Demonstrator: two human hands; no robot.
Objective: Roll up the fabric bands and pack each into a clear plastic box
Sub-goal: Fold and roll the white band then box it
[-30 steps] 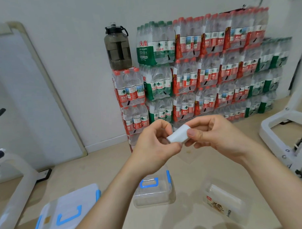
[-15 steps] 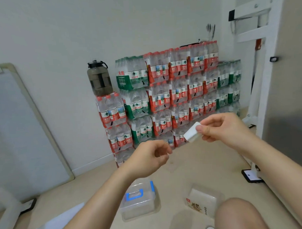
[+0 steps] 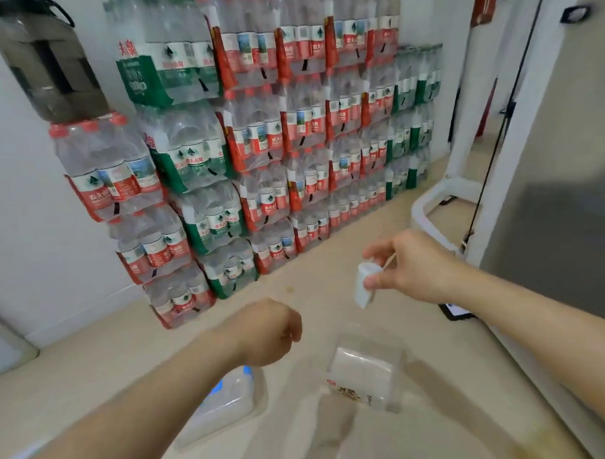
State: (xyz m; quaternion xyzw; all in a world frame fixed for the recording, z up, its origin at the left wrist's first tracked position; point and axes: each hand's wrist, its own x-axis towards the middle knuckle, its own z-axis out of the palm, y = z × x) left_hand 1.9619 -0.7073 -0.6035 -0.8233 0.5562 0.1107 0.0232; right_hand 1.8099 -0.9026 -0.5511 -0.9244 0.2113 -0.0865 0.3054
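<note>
Right hand [image 3: 410, 270]: pinches a white rolled band [image 3: 364, 290].
Left hand [image 3: 267, 333]: fingers curled, holds nothing.
Clear box [image 3: 397, 370]: on the floor, near.

- An indoor storage room, by the look of it.
- Shrink-wrapped packs of bottled water [image 3: 274, 144] are stacked several high along the far white wall [image 3: 26, 221].
- A large dark jug [image 3: 45, 66] tops the left stack.
- Bare beige floor [image 3: 347, 262]; a white frame [image 3: 430, 197] stands at the right.
</note>
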